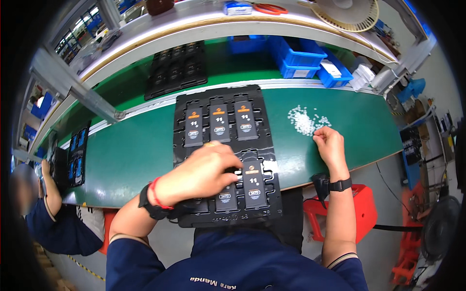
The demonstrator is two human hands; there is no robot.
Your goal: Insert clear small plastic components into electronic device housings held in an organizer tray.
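Observation:
A black plastic tray lies in front of me, with flat black batteries in its moulded pockets, three of them in the far row. My left hand is bent over the near row, its thumb and index finger close together beside the near right battery. Whatever sits between those fingertips is too small to make out. At the right, my right hand holds its thumb and index finger pinched at the near edge of a loose pile of small white pieces. Its fingertips hide anything they grip.
Blue bins and another black tray stand beyond the green table. Above them runs a shelf with a fan. A co-worker sits at the left by another tray. A red stool is at my right.

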